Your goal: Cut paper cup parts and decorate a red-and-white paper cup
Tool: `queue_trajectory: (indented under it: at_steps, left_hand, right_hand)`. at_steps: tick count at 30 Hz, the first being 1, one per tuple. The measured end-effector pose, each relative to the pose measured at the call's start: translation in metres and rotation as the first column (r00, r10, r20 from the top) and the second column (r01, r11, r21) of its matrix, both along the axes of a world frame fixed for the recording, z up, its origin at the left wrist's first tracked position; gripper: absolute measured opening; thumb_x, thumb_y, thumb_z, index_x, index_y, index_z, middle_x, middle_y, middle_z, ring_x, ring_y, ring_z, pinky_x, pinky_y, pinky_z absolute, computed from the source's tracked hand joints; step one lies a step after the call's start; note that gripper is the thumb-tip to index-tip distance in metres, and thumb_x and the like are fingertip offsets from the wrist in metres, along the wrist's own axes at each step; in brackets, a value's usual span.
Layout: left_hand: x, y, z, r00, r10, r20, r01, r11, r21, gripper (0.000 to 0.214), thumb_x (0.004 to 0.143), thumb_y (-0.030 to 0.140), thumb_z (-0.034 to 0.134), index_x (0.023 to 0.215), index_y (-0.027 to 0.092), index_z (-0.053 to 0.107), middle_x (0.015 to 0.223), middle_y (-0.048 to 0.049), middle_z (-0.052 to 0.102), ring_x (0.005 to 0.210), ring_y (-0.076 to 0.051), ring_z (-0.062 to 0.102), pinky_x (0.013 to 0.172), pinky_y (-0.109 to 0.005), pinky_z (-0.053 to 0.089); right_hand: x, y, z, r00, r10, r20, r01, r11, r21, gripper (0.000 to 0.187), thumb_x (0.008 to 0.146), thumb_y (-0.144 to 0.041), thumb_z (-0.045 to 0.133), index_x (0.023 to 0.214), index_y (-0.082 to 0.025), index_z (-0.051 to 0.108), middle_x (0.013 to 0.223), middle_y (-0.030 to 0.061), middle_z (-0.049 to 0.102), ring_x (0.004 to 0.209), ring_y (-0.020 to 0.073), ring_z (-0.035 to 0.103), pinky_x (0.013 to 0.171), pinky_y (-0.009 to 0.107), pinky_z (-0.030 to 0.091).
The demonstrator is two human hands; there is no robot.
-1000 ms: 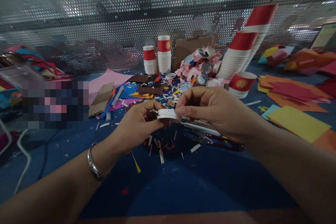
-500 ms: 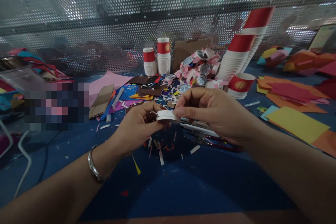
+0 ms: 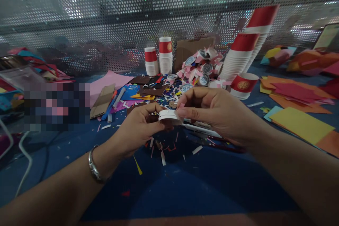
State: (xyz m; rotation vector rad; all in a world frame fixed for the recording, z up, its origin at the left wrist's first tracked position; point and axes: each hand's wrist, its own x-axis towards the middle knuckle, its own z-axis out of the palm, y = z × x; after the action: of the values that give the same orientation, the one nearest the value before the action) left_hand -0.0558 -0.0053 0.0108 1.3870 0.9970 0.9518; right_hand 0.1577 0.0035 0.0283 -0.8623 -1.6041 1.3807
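Both my hands hold a small white round cup bottom (image 3: 169,116) above the blue table (image 3: 185,187). My left hand (image 3: 137,127), with a metal bracelet on its wrist, pinches the left side of the piece with fingers closed. My right hand (image 3: 214,111) grips its right side, thumb pressed on the rim and fingers curled. A small pink scrap (image 3: 182,105) shows at my right fingertips. Paper snippets (image 3: 161,148) lie scattered under the hands.
Stacks of red-and-white paper cups (image 3: 165,54) stand at the back, a taller leaning stack (image 3: 246,47) and a single cup (image 3: 243,85) to the right. A heap of decorated cup bottoms (image 3: 201,69) lies between. Coloured paper sheets (image 3: 298,122) cover the right side; perforated metal screen (image 3: 106,17) behind.
Hardly anything moved: both hands keep the white round piece between them, shifting it only slightly.
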Motion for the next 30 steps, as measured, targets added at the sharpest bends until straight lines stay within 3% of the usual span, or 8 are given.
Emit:
queue_trajectory:
  at_steps: [5,9,11,14,16,19,24,30]
  left_hand:
    - [-0.002,0.004,0.002,0.996,0.078,0.048,-0.08,0.996,0.046,0.018,0.072,0.013,0.08,0.087,0.016,0.07,0.085,-0.0009,0.076,0.077,-0.013,0.071,0.077,-0.025,0.057]
    - [-0.003,0.008,0.006,0.95,0.285,0.124,-0.282,0.959,-0.038,0.026,0.073,0.016,0.083,0.094,0.018,0.068,0.093,-0.0024,0.076,0.078,-0.014,0.072,0.071,-0.025,0.058]
    - [-0.003,0.009,0.007,0.921,0.36,0.148,-0.355,0.933,-0.06,0.028,0.074,0.018,0.084,0.097,0.02,0.067,0.092,-0.0029,0.076,0.076,-0.015,0.071,0.065,-0.025,0.058]
    - [-0.002,0.011,0.006,0.894,0.414,0.174,-0.419,0.908,-0.005,0.023,0.076,0.017,0.082,0.092,0.02,0.065,0.081,-0.0023,0.072,0.071,-0.015,0.069,0.059,-0.024,0.055]
    - [-0.003,0.014,0.006,0.878,0.431,0.209,-0.457,0.884,0.098,0.018,0.076,0.015,0.081,0.086,0.018,0.065,0.076,-0.0008,0.069,0.068,-0.013,0.068,0.059,-0.023,0.055]
    - [-0.008,0.02,0.007,0.872,0.411,0.267,-0.471,0.853,0.225,0.018,0.075,0.014,0.08,0.085,0.018,0.066,0.077,0.0009,0.068,0.068,-0.011,0.065,0.063,-0.023,0.055]
    - [-0.016,0.026,0.008,0.873,0.417,0.253,-0.473,0.851,0.229,0.018,0.076,0.017,0.08,0.087,0.018,0.066,0.083,0.0004,0.068,0.071,-0.012,0.065,0.064,-0.023,0.054]
    - [-0.017,0.025,0.008,0.872,0.422,0.249,-0.483,0.827,0.289,0.019,0.078,0.021,0.081,0.087,0.02,0.065,0.085,0.0007,0.067,0.071,-0.012,0.065,0.062,-0.024,0.053]
  right_hand:
    - [-0.001,0.001,-0.002,0.982,-0.185,-0.033,0.187,0.975,0.118,0.031,0.083,-0.039,0.083,0.104,-0.02,0.071,0.095,0.0025,0.072,0.08,0.0153,0.064,0.072,0.029,0.051]
    - [-0.002,-0.003,-0.002,0.916,-0.396,0.068,0.35,0.869,0.35,0.016,0.09,-0.034,0.075,0.099,-0.022,0.07,0.089,0.0033,0.07,0.078,0.0182,0.062,0.07,0.032,0.05]
    - [-0.005,-0.007,-0.004,0.913,-0.373,0.165,0.272,0.858,0.435,0.009,0.093,-0.031,0.071,0.095,-0.022,0.07,0.086,0.0034,0.07,0.078,0.0188,0.063,0.07,0.033,0.05]
    - [-0.015,-0.013,-0.01,0.917,-0.187,0.352,-0.007,0.875,0.484,0.005,0.095,-0.022,0.065,0.095,-0.02,0.069,0.088,0.0021,0.071,0.079,0.0169,0.063,0.074,0.031,0.049]
    - [-0.023,-0.015,-0.015,0.864,-0.098,0.493,-0.19,0.844,0.502,0.008,0.093,-0.015,0.062,0.095,-0.018,0.07,0.091,0.0035,0.072,0.082,0.0173,0.063,0.077,0.031,0.047]
    - [-0.033,-0.014,-0.021,0.741,-0.088,0.665,-0.353,0.792,0.498,0.013,0.089,-0.01,0.061,0.097,-0.014,0.071,0.096,0.0085,0.071,0.091,0.022,0.062,0.082,0.034,0.046]
    - [-0.043,-0.005,-0.025,0.605,-0.154,0.781,-0.414,0.777,0.474,0.023,0.095,-0.015,0.057,0.109,-0.011,0.074,0.107,0.0151,0.07,0.106,0.0294,0.06,0.093,0.041,0.046]
    - [-0.055,0.007,-0.024,0.578,-0.22,0.786,-0.482,0.685,0.546,0.03,0.101,-0.022,0.052,0.116,-0.014,0.076,0.114,0.0166,0.068,0.109,0.0312,0.057,0.103,0.047,0.043]
